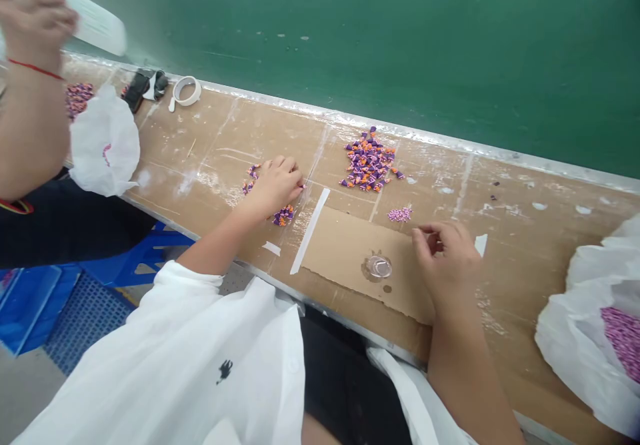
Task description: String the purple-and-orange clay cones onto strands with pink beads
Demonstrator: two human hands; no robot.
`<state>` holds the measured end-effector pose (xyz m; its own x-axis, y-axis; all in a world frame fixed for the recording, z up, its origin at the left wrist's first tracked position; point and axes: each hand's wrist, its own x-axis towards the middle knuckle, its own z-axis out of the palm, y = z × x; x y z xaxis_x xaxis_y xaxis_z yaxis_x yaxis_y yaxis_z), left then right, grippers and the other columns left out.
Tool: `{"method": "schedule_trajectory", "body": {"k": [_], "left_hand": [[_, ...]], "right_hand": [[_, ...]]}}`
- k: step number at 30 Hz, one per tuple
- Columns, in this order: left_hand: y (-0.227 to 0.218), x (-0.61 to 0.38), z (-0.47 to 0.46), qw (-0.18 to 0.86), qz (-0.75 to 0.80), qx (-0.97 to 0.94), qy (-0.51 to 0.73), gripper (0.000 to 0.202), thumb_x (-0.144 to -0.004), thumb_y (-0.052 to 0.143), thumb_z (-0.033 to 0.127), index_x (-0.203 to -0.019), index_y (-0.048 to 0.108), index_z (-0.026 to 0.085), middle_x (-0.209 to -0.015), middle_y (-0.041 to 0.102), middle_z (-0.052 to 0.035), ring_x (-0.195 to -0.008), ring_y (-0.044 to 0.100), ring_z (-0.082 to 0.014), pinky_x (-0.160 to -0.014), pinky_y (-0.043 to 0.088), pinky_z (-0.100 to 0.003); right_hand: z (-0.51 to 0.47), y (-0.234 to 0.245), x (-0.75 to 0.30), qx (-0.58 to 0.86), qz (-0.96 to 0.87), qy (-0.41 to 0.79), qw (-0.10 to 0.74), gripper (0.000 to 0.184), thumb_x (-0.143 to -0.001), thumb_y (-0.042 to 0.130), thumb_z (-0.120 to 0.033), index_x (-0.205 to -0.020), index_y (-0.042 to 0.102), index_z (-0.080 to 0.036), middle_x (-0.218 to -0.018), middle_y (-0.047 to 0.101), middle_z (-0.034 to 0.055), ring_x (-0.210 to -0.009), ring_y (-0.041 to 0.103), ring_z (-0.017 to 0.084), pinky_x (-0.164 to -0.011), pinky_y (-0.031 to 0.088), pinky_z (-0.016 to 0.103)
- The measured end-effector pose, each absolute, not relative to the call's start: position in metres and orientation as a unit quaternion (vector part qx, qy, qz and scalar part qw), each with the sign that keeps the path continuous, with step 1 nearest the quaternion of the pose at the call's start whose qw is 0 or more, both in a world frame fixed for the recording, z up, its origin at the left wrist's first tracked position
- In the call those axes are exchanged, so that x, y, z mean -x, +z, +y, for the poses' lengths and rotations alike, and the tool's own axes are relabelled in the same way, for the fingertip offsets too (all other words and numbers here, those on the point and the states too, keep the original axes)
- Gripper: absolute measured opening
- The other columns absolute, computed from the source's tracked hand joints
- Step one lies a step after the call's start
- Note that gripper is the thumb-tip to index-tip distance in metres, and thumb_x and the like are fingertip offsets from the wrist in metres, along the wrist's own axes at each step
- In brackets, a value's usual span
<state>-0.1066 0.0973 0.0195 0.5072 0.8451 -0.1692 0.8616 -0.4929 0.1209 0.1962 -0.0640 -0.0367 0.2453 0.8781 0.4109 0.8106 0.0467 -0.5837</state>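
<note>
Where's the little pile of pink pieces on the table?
In the head view, right of centre: the pink pile lies just beyond the cardboard sheet, between the purple-and-orange pile and the right hand.

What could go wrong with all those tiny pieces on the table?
The right hand might brush the small pink pile near it and scatter it. The left hand could nudge the purple-and-orange pieces near it. The clear round thing on the cardboard might get bumped, too.
</note>
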Motion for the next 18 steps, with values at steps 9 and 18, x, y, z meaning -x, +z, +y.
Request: {"method": "schedule_trajectory", "body": {"k": [9,18], "left_hand": [[0.029,0.049,0.062,0.451,0.364,-0.801,0.15,0.011,-0.093,0.059,0.025,-0.092,0.064,0.015,-0.086,0.069,-0.002,-0.077,0.06,-0.0106,-0.076,0.046,-0.023],[0.018,0.003,0.023,0.589,0.275,-0.741,0.17,0.02,-0.09,0.054,0.021,-0.102,0.069,0.015,-0.09,0.066,-0.0021,-0.074,0.053,-0.0095,-0.076,0.044,-0.023]], "right_hand": [[-0.055,-0.052,-0.195,0.754,-0.593,0.074,0.272,0.028,-0.098,0.05,-0.04,-0.093,0.072,-0.022,-0.095,0.073,0.0073,-0.081,0.064,0.022,-0.073,0.046,0.034],[-0.042,-0.062,-0.201,0.734,-0.657,0.016,0.173,0.024,-0.094,0.043,-0.034,-0.076,0.055,-0.023,-0.075,0.054,0.0073,-0.063,0.047,0.022,-0.057,0.032,0.034]]}}
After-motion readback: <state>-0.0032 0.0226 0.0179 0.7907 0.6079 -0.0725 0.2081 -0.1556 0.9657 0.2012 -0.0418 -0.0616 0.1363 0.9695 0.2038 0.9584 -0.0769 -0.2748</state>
